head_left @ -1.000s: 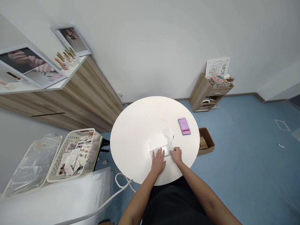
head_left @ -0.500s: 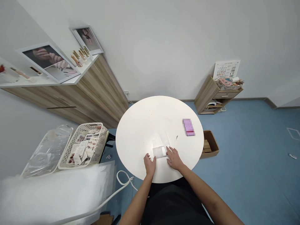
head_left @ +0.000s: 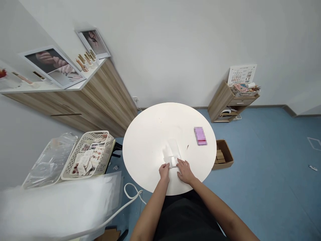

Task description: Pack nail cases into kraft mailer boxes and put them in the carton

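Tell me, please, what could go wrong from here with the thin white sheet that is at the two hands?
1. The thin white sheet might crease, as the left hand and right hand have fingers at opposite sides of its near part.
2. Its far part lies with no hand on it, so it could slip askew.
3. The dark speck beside it might cling to it, if loose; I cannot tell.

2 bare forearms (head_left: 154,207), left hand (head_left: 164,171) in a pinch, right hand (head_left: 185,171) palm-down
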`<act>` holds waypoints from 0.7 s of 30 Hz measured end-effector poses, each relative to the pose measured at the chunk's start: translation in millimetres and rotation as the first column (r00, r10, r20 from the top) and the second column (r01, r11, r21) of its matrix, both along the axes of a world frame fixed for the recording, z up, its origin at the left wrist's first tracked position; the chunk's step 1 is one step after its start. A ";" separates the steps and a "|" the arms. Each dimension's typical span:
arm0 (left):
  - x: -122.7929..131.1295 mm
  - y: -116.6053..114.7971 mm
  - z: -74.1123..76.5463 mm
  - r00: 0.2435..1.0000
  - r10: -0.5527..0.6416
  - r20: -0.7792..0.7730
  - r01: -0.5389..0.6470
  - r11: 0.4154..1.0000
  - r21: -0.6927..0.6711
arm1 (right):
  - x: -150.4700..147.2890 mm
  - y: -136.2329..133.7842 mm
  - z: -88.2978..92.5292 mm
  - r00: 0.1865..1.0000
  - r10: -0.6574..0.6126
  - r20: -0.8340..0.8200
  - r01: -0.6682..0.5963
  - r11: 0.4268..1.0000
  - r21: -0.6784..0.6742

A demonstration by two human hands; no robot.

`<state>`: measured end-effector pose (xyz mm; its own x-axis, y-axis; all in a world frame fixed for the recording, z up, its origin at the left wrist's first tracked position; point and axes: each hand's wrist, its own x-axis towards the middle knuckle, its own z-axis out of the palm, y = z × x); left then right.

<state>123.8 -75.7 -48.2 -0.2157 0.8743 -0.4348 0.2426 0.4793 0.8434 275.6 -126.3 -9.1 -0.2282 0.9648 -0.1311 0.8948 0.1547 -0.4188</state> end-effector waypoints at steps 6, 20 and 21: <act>22.0 -4.1 22.8 0.971 -0.207 -0.121 0.233 0.934 0.269 | 6.5 -7.3 -3.3 0.996 0.072 -0.053 -0.072 0.997 0.006; 0.8 2.4 21.0 0.312 -0.546 -0.777 0.944 0.267 0.192 | 46.0 10.3 10.7 0.975 0.166 -0.148 -0.160 0.986 0.050; -0.2 1.9 20.2 0.275 -0.543 -0.793 0.957 0.237 0.170 | 45.7 18.1 12.7 0.980 0.108 -0.168 -0.098 0.993 0.064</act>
